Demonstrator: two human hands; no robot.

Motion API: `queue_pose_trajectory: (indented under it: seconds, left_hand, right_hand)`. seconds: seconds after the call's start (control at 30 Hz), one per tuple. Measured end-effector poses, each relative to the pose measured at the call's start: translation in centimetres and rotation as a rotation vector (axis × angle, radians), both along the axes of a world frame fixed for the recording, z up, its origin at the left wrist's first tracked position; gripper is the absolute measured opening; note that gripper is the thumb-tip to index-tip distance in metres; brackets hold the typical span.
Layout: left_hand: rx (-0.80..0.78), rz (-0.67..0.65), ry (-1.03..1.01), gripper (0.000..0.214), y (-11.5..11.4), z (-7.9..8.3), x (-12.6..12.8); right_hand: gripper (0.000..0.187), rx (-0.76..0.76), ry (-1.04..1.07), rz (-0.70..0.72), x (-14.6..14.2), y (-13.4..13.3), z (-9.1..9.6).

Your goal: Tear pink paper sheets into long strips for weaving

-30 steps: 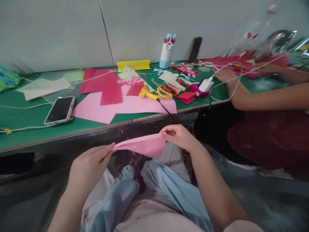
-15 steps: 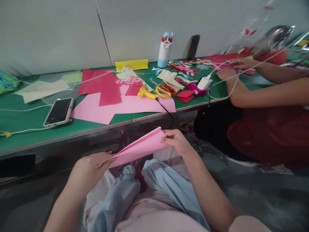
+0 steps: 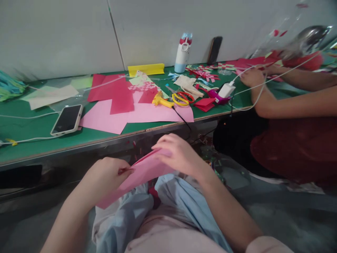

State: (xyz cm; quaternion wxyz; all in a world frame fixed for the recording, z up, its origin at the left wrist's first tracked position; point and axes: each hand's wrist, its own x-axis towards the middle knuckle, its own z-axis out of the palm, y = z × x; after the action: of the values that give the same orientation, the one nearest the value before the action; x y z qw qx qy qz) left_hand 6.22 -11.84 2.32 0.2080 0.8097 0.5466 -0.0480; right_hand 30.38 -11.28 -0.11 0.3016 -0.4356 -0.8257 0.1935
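Note:
A sheet of pink paper [image 3: 143,174], folded along its upper edge, is held over my lap. My left hand [image 3: 110,175] pinches the folded edge between thumb and fingers near its middle, and the paper's lower left corner sticks out below that hand. My right hand [image 3: 179,154] is closed over the far right end of the fold, fingers on top and thumb on the near side. It covers that end of the sheet.
A green table [image 3: 31,140] ahead carries pink sheets [image 3: 105,117], red paper [image 3: 122,102], a phone [image 3: 67,119], a yellow glue gun [image 3: 163,102], scissors [image 3: 180,99] and a bottle [image 3: 183,54]. At right, a co-worker's hands [image 3: 252,77] handle red paper. White cables cross the table.
My left hand has slid inward along the fold, leaving a paper corner free below it. My right hand has moved left, from the sheet's end onto the fold's top.

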Motion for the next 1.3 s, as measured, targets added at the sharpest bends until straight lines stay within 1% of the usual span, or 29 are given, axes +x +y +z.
queue_pose_trajectory:
  seconds: [0.03, 0.1, 0.17, 0.27, 0.37, 0.5, 0.67, 0.83, 1.0, 1.13, 1.3]
  left_hand:
    - [0.000, -0.014, 0.004, 0.033, 0.1, 0.3, 0.3]
    - [0.005, -0.029, 0.001, 0.032, 0.2, 0.8, 0.7]
    - [0.003, -0.029, -0.023, 0.029, 0.3, 1.2, 0.9]
    - [-0.011, -0.007, -0.055, 0.027, 0.3, 1.7, 1.0]
    - [-0.020, 0.022, -0.068, 0.028, 0.1, 2.0, 0.9]
    - [-0.045, 0.055, -0.131, 0.025, -0.2, 2.3, 0.3]
    - [-0.029, 0.107, -0.180, 0.028, -0.3, 2.2, -0.5]
    - [-0.010, 0.128, -0.241, 0.031, -0.4, 2.1, -0.8]
    - [-0.014, 0.120, -0.249, 0.030, -0.5, 2.3, -0.5]
    - [-0.035, 0.095, -0.238, 0.027, -0.6, 2.4, 0.3]
    - [-0.005, 0.126, -0.252, 0.025, -0.9, 2.2, 1.5]
  right_hand:
    - [0.021, -0.016, -0.032, 0.083, -0.8, 0.0, 0.3]
    - [0.022, -0.044, -0.074, 0.183, -1.9, 0.2, 0.6]
    - [0.022, -0.060, -0.084, 0.240, -2.6, 0.4, 0.9]
    - [0.017, -0.100, -0.068, 0.288, -2.8, 0.6, 1.4]
    - [0.013, -0.151, -0.067, 0.283, -2.6, 0.6, 2.2]
    - [0.013, -0.165, -0.075, 0.256, -2.2, 0.6, 2.9]
    - [0.011, -0.159, -0.068, 0.238, -1.8, 0.7, 2.9]
    - [0.009, -0.145, -0.070, 0.234, -1.9, 0.6, 2.9]
    - [0.010, -0.153, -0.064, 0.229, -2.1, 0.3, 3.2]
    - [0.011, -0.174, -0.088, 0.228, -2.3, 0.2, 3.3]
    - [0.011, -0.161, -0.087, 0.221, -2.5, 0.3, 3.2]
